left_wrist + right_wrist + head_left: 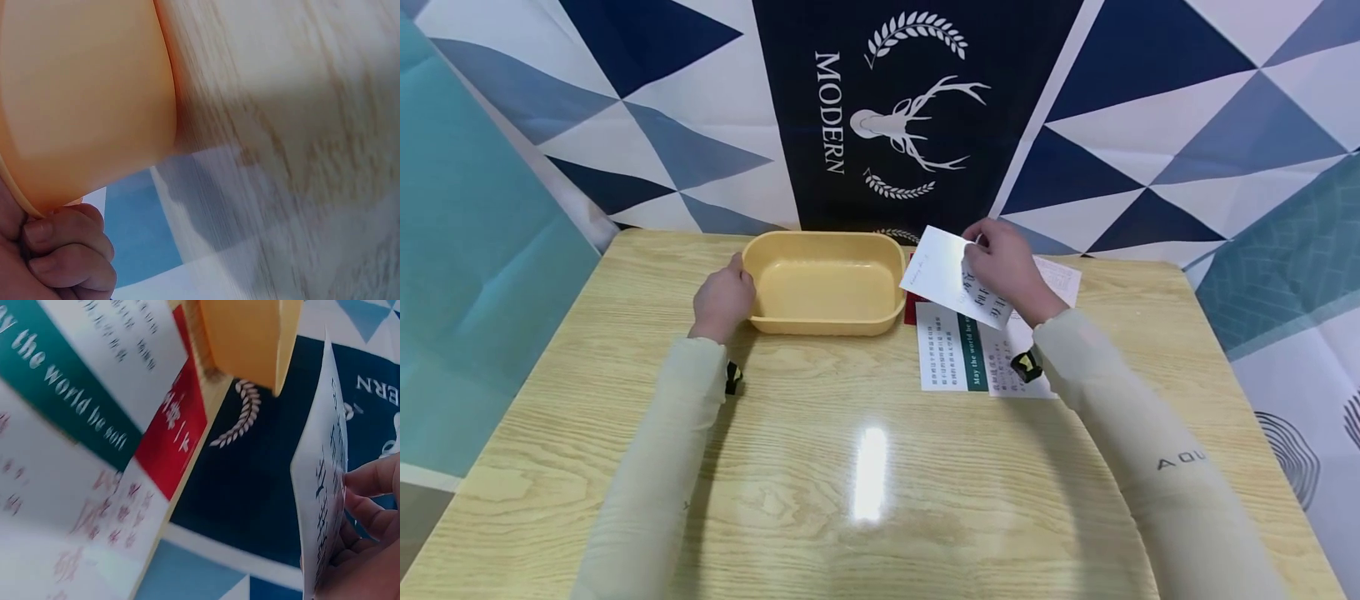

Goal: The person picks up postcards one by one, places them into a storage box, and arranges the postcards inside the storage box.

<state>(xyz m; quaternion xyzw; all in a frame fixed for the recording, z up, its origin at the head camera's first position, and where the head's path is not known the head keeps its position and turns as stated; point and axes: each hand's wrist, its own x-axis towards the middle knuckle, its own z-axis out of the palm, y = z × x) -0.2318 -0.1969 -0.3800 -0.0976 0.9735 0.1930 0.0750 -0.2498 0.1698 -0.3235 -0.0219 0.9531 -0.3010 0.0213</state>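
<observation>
At a wooden table [865, 467], a person's right hand [1011, 271] pinches a white printed card [951, 279], lifted and tilted, its long axis slanting toward the yellow plastic tub [825, 283] just to that hand's left. The left hand [724, 297] curls its fingers [59, 250] over the tub's near-left rim, gripping it. More printed cards [958, 346] lie flat beneath the right wrist, one red card [181, 425] under them, beside the tub.

A light wooden table [865, 467] with a glare spot stands before a blue-and-white triangle-patterned backdrop [1150, 125]
</observation>
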